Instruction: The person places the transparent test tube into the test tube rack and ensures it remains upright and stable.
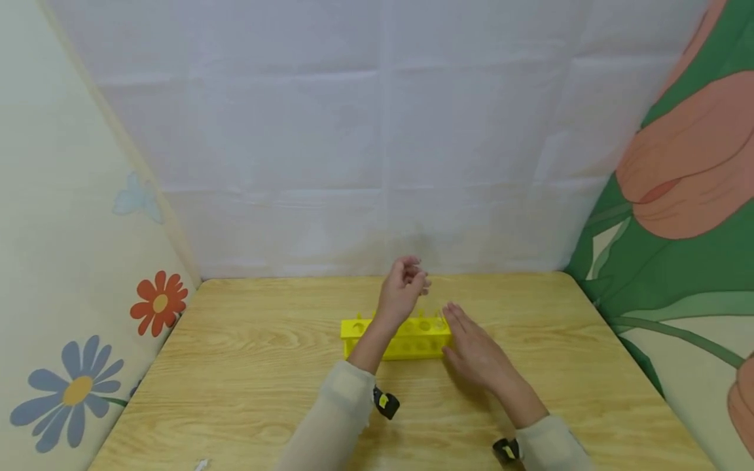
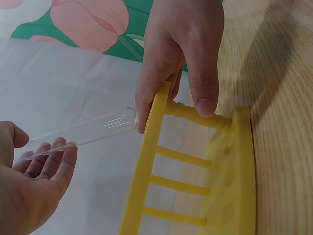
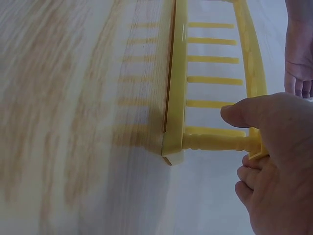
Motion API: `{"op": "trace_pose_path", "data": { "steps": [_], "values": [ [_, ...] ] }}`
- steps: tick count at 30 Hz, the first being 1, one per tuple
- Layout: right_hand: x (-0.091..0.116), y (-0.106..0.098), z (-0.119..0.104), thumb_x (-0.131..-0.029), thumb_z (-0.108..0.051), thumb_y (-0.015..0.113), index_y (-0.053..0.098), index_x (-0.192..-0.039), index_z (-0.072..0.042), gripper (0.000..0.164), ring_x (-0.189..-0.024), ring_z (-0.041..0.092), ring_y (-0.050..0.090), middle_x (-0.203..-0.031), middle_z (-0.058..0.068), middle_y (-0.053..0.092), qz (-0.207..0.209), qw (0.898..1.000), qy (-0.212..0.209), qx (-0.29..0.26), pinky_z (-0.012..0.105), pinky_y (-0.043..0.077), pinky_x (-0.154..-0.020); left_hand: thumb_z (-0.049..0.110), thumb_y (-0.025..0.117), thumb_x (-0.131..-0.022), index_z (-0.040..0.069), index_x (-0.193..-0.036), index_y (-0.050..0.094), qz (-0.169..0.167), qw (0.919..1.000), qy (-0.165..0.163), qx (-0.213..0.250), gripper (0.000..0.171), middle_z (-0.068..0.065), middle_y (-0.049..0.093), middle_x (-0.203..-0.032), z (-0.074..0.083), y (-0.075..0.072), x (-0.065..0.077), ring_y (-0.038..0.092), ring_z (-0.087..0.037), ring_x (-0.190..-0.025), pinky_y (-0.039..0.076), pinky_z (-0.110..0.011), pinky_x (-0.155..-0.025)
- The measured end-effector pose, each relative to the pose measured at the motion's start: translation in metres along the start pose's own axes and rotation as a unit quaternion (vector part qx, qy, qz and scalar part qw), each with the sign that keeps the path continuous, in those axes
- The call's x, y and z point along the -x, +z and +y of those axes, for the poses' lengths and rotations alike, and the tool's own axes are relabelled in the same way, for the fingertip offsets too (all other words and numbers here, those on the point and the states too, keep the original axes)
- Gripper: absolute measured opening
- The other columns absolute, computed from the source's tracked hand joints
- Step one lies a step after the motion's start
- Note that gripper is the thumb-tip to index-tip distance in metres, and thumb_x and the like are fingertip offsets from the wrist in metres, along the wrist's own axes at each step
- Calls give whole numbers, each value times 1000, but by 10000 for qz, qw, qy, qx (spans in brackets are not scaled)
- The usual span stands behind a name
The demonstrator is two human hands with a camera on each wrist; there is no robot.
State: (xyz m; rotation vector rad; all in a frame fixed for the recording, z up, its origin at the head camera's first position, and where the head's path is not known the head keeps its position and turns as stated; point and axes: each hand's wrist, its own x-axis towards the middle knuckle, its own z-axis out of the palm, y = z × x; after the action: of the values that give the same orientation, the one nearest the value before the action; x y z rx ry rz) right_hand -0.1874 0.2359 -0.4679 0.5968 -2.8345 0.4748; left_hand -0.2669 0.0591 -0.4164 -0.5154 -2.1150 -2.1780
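A yellow test tube rack [image 1: 391,351] stands on the wooden table, its row of holes along the top. Above and behind it, my left hand [image 1: 402,293] holds a clear glass test tube [image 2: 93,128] between thumb and fingers. The tube slants, and its rimmed end comes close to the rack's top plate beside my right fingers; whether it touches them, I cannot tell. At the rack's right end, my right hand [image 1: 478,356] grips the top plate, thumb on the near side and fingers round the far side. Part of the rack is hidden behind my left forearm in the head view.
The wooden table [image 1: 247,379] reaches back to a white cloth [image 1: 294,144]. Flower-patterned panels rise on the left [image 1: 65,248] and right [image 1: 677,281]. A small white object [image 1: 202,464] lies at the bottom left of the head view.
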Motion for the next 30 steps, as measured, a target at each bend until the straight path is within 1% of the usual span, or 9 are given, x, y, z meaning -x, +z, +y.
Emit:
{"op": "trace_pose_path", "data": {
  "steps": [3, 6, 10, 12, 15, 17, 19, 23, 30],
  "values": [
    [-1, 2, 0, -92, -12, 72, 32, -152, 10, 75, -145, 44, 34, -158, 29, 31, -39, 10000, 43, 1, 58, 33, -117, 11, 56, -102, 6, -130, 54, -41, 10000, 52, -23, 29, -20, 64, -111, -1, 1, 0, 65, -14, -88, 61, -29, -80],
    [-1, 3, 0, -92, -12, 73, 33, -151, 10, 75, -145, 44, 34, -158, 29, 32, -31, 10000, 70, 41, 58, 33, -117, 11, 57, -101, 5, -130, 54, -77, 9999, 133, -41, 29, -21, 64, -111, -3, 3, 0, 66, -15, -88, 61, -28, -79],
    [-1, 1, -2, -92, -12, 73, 33, -151, 10, 75, -144, 44, 35, -157, 29, 32, -5, 9999, 125, 60, 58, 33, -117, 11, 59, -101, 6, -129, 55, -117, 9996, 203, -152, 29, -13, 64, -106, -4, 6, 0, 65, -15, -86, 61, -29, -78],
    [-2, 1, -2, -92, -12, 72, 33, -151, 10, 74, -145, 44, 35, -157, 29, 32, -14, 9999, 151, 46, 58, 33, -117, 12, 59, -101, 6, -129, 55, -136, 9994, 222, -221, 29, -10, 64, -104, -5, 7, 1, 64, -14, -85, 61, -33, -79],
    [-2, 0, -2, -92, -12, 72, 33, -151, 10, 74, -145, 44, 34, -157, 29, 32, -23, 9999, 140, 61, 57, 33, -117, 12, 59, -101, 6, -129, 56, -153, 9991, 255, -318, 29, -10, 64, -104, -5, 9, 1, 63, -13, -84, 61, -34, -79],
    [-1, 1, -2, -92, -12, 72, 33, -151, 10, 74, -144, 44, 35, -157, 29, 33, -4, 9999, 106, 81, 57, 33, -117, 11, 59, -100, 6, -129, 56, -180, 9987, 275, -391, 29, -11, 64, -105, -6, 10, 1, 63, -12, -84, 61, -32, -78],
    [-1, 1, -1, -92, -12, 73, 34, -151, 10, 74, -144, 44, 35, -157, 30, 34, 27, 9999, 70, 80, 57, 34, -117, 12, 59, -100, 6, -129, 56, -205, 9982, 310, -462, 30, -12, 65, -106, -6, 11, 2, 63, -12, -85, 59, -27, -76],
    [-1, 2, 0, -92, -12, 73, 35, -150, 10, 73, -144, 44, 36, -156, 30, 35, 103, 9999, 14, 73, 58, 35, -116, 12, 59, -99, 6, -129, 56, -237, 9972, 405, -578, 30, -11, 65, -106, -8, 12, 2, 63, -13, -89, 58, -24, -76],
    [-1, 0, 0, -91, -11, 74, 36, -150, 10, 73, -143, 44, 37, -155, 30, 36, 119, 9999, -17, 88, 58, 36, -115, 11, 59, -99, 6, -130, 56, -373, 9944, 485, -866, 32, -9, 66, -109, -7, 14, 4, 62, -14, -96, 56, -24, -86]
  ]
}}
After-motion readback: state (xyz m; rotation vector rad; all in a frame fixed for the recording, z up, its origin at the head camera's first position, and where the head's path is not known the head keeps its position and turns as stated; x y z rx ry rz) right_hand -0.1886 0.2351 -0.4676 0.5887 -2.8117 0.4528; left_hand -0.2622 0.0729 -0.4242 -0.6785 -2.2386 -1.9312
